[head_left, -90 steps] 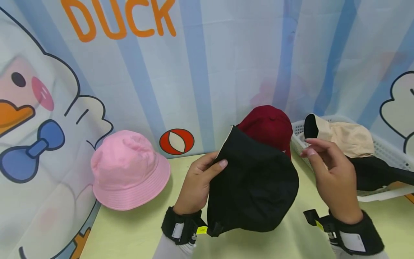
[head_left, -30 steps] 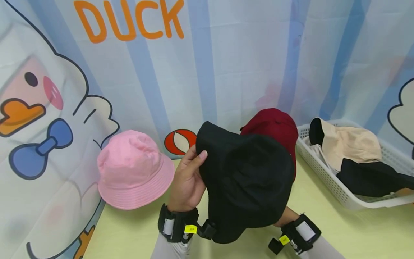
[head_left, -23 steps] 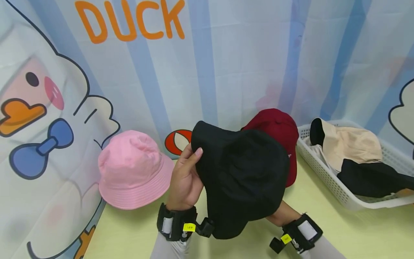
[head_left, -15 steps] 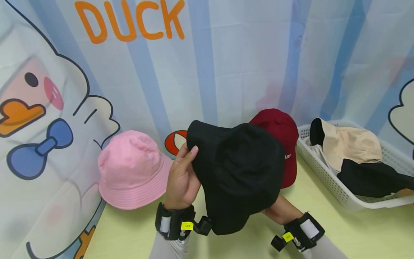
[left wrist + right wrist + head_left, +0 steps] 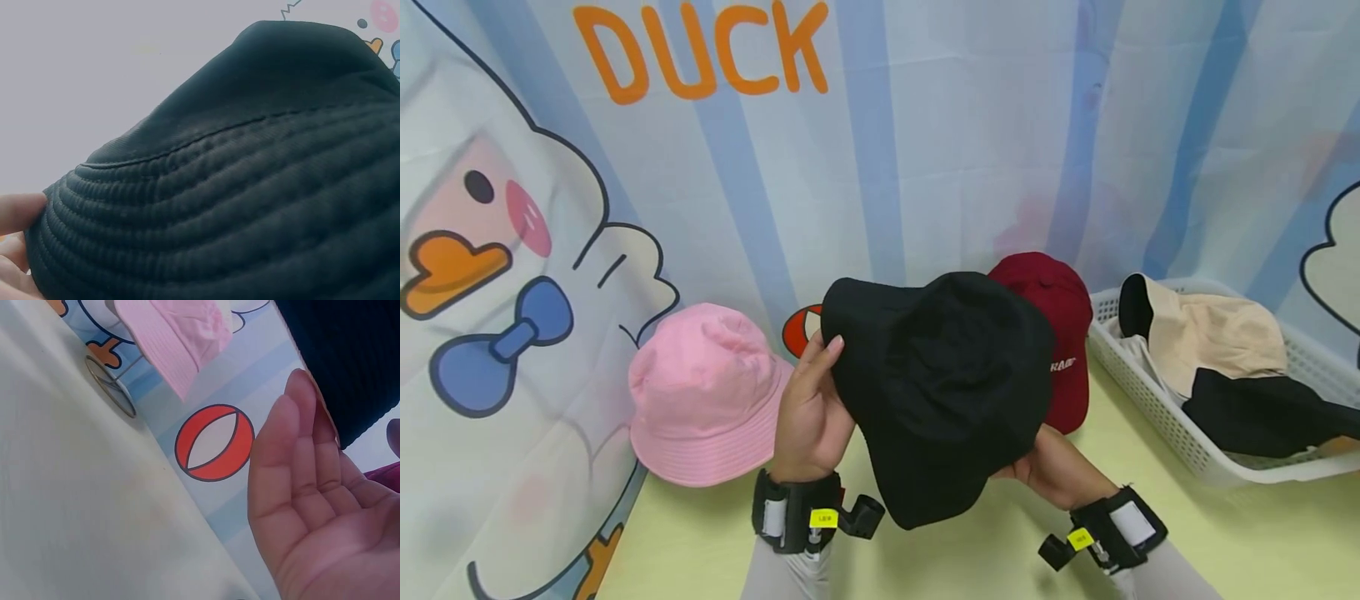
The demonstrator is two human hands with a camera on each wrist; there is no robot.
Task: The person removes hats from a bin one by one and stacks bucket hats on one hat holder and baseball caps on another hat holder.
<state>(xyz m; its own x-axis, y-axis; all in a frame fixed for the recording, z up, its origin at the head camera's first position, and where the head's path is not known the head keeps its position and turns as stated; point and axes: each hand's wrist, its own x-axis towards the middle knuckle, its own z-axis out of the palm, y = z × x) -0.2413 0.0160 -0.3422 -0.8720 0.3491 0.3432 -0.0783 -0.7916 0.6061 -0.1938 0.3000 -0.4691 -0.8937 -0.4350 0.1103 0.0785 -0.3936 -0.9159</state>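
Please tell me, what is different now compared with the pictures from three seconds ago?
The right hand, then free beside the basket, has gone under the black hat. The left hand still grips its brim, and the hat has turned crown-up and moved left. The pink hat, red cap and basket stayed.

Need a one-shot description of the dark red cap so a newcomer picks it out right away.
Start at the white basket on the table's right, then look just left of it. The dark red cap sits against the striped backdrop, partly behind the black hat. It alone is red, with small white lettering.
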